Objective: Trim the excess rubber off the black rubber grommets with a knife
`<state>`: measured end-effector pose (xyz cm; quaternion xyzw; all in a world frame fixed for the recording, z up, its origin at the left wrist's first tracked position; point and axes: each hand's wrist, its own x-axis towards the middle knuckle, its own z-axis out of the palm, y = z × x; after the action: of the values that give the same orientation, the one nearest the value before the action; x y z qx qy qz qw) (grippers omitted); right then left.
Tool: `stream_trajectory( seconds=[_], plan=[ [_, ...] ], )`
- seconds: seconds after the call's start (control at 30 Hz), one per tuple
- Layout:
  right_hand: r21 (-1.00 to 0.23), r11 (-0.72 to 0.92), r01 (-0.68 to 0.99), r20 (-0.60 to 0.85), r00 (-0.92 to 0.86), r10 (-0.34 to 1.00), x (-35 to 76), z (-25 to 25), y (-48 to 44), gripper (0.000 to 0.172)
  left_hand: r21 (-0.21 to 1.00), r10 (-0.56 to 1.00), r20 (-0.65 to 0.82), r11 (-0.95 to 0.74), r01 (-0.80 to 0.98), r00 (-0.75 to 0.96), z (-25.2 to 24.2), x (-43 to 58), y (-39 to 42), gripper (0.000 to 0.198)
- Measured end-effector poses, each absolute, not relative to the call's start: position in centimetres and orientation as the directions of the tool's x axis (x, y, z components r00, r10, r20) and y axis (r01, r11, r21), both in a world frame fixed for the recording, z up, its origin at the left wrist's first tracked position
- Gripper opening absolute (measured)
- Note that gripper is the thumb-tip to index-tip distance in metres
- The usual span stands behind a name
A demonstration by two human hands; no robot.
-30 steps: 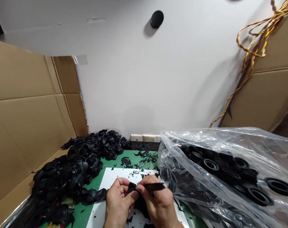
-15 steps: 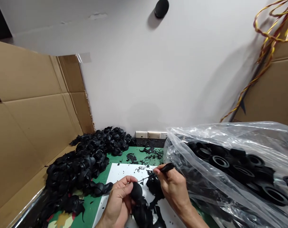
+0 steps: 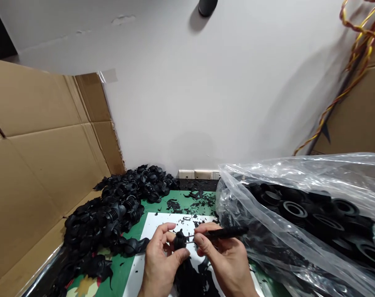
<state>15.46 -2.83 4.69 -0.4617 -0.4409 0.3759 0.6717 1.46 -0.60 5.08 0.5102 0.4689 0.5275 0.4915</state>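
Over a white board (image 3: 154,225), my left hand (image 3: 162,258) pinches a small ribbed black rubber part (image 3: 179,241) between thumb and fingers. My right hand (image 3: 222,255) grips a black-handled tool (image 3: 232,232). Its thin metal end, seen as two fine lines, reaches the right side of the rubber part; whether it is a blade or prongs I cannot tell. Below the hands lies a heap of black rubber pieces and scraps (image 3: 192,278), partly hidden by both hands.
Ribbed black rubber parts form a large pile (image 3: 113,214) at left, beside a cardboard panel (image 3: 45,165). At right a clear plastic bag (image 3: 237,194) holds black ring-ended parts (image 3: 294,209). Black shavings dot the green surface (image 3: 165,202). White sockets (image 3: 202,175) line the wall's base.
The rubber part has turned, so its ribs now face me. My right hand has rolled over and moved lower, swinging the tool's handle out to the right. The view has shifted slightly.
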Motion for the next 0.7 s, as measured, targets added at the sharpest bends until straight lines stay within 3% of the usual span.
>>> stream_trajectory(
  seconds=[0.23,0.47,0.57,0.7],
  plan=[
    [-0.918,0.326,0.225,0.39,0.376,0.84,16.1,5.4,-2.9,0.023,0.989,0.992,0.126,-0.127,0.073,0.023,4.3,1.5,-1.0,0.041],
    [-0.886,0.15,0.439,0.269,0.223,0.937,14.0,4.9,-2.6,0.017,0.968,0.985,0.174,-0.175,0.181,0.021,3.4,1.7,-1.1,0.042],
    [-0.898,0.114,0.425,0.253,0.287,0.924,12.9,4.9,-2.4,0.027,0.954,0.978,0.202,-0.209,0.214,0.053,3.6,1.7,-1.3,0.044],
    [-0.973,0.083,0.217,0.151,0.317,0.936,12.6,5.5,-2.1,0.019,0.936,0.968,0.25,-0.252,0.245,0.039,4.1,1.4,-1.6,0.038]
  ],
)
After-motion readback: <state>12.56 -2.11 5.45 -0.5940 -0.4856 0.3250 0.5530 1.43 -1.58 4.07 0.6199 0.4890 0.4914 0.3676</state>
